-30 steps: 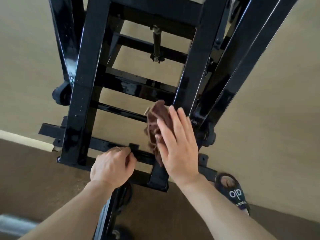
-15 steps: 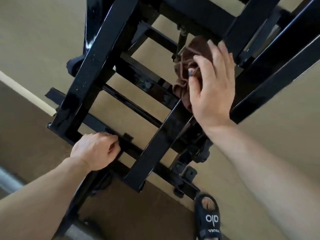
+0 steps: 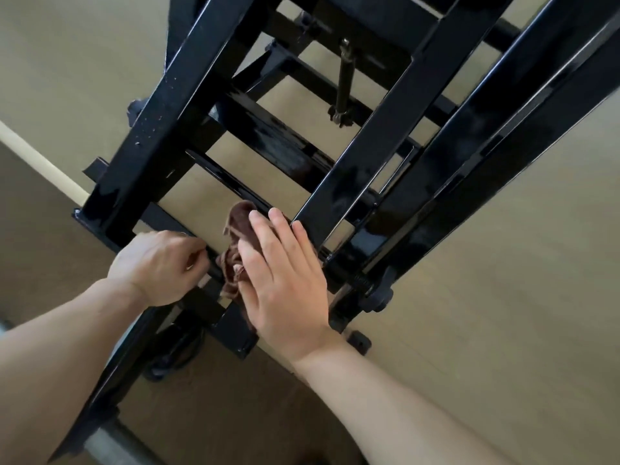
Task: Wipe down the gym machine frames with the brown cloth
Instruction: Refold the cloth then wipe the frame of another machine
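The black gym machine frame [image 3: 365, 146] fills the upper view, with two glossy uprights and several crossbars. My right hand [image 3: 285, 276] lies flat with straight fingers on the crumpled brown cloth [image 3: 235, 253], pressing it against the foot of the right upright near the base. My left hand [image 3: 161, 266] is beside it on the left, its fingers curled round the low base crossbar [image 3: 167, 219]. Most of the cloth is hidden under my right palm.
A beige wall [image 3: 503, 297] stands behind the frame, with a pale skirting strip [image 3: 37, 159] at the left. Brown carpet [image 3: 235, 414] covers the floor. A grey tube [image 3: 110, 444] lies at the bottom left. A black bolt knob [image 3: 379, 297] sticks out beside my right hand.
My right hand has slid the cloth down the right upright from high up to its foot. My left hand has kept its grip on the base crossbar.
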### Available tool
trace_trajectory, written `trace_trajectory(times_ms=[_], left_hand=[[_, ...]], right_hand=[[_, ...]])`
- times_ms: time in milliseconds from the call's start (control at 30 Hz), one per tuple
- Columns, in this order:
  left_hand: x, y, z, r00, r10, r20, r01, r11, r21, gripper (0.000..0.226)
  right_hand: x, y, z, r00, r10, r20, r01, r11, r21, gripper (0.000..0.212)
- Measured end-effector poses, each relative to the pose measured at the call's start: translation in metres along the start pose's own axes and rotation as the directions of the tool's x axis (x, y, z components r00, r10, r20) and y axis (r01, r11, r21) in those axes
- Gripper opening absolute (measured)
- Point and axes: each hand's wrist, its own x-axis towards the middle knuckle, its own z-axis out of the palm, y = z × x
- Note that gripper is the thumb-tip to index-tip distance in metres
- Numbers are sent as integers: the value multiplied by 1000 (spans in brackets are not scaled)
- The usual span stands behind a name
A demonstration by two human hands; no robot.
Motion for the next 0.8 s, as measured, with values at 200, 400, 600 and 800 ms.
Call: trace_trajectory(times_ms=[200,400,600,800], left_hand=[[-1,5,0,995,-63,-73,65,998,23,29],[-3,9,3,981,-129,-148,132,991,12,32],[-7,12,9,933,-197,-299,188,980,-60,60],[-5,14,8,906,-256,-336,231,966,-113,61]], right_hand=[[-1,2,1,998,-22,-60,21,999,-28,35],[2,9,-2,993,-107,-49,105,993,-49,31],[51,67,-45,955,-291,-64,278,947,-159,27],[125,122,-89,960,53,-274,-135,947,-291,30]])
